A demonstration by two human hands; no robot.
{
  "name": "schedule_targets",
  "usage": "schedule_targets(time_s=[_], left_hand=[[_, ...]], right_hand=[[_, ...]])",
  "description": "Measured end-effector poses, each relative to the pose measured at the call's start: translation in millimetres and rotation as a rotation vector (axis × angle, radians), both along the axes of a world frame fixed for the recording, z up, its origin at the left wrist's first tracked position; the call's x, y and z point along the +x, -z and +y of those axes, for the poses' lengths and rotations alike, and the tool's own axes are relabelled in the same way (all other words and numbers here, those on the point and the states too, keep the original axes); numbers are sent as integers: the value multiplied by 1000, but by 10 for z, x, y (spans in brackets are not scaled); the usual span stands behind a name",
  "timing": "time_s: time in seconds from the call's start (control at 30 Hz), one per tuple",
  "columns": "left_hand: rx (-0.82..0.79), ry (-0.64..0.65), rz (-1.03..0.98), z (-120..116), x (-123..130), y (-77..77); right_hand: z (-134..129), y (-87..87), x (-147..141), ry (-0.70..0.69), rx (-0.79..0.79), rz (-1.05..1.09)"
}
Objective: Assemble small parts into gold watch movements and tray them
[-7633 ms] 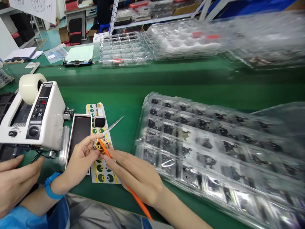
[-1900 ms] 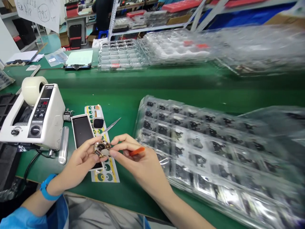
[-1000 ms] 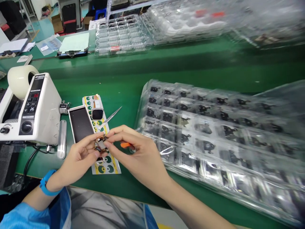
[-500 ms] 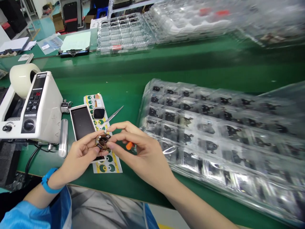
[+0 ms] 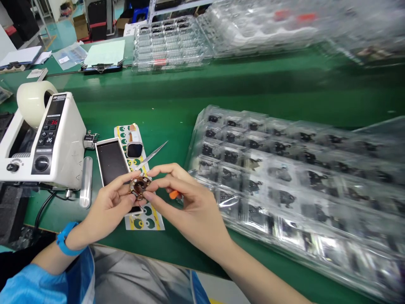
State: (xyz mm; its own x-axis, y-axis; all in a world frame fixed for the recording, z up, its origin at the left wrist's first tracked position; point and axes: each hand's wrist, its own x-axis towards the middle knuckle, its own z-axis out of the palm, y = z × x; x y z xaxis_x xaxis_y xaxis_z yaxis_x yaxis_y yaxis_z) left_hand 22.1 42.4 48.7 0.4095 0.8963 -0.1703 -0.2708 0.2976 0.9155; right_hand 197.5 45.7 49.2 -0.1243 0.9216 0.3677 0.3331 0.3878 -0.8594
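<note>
Pinching a round electronic part (image 5: 139,188) with fine wires, held above the sticker sheet at the middle of the work area, just in front of the person. Left hand (image 5: 107,207) has its fingers (image 5: 122,182) closed on the part's left edge; right hand (image 5: 186,202) has its fingers (image 5: 158,177) closed on the right edge, with an orange-handled tool (image 5: 173,194) tucked against the palm, tip hidden. Around the part: a printed sticker sheet (image 5: 144,223) underneath, tweezers (image 5: 152,154) at 1 o'clock, a smartwatch (image 5: 135,150) at 12, a black-faced rectangular pad (image 5: 110,162) at 11. Tape dispenser (image 5: 44,143) sits at 9 on the green table (image 5: 177,114), a clear cylinder (image 5: 86,181) beside it. Clear blister trays (image 5: 268,181) holding dark parts lie at 3, more trays (image 5: 171,42) farther back at 12.
</note>
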Motion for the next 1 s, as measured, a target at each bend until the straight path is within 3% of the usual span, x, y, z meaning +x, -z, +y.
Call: schedule_targets(time_s=[0.17,0.4,0.47,0.53,0.67,0.77,1.0], left_hand=[[33,-1,5,-3,3,-3],[52,-9,24,11,4,-28],[67,-11,29,13,6,-32],[63,-6,36,10,8,-31],[20,-2,3,-4,6,-15],[0,8,-17,-11,4,-8],[0,20,-46,-1,21,-47]], right_hand=[[-18,29,-29,-5,153,-83],[-57,79,-72,84,597,-353],[-86,71,-77,57,625,-352],[-101,39,-62,29,532,-259],[-49,-48,23,33,135,-4],[17,-75,73,29,-104,62],[33,-82,14,-2,-328,197]])
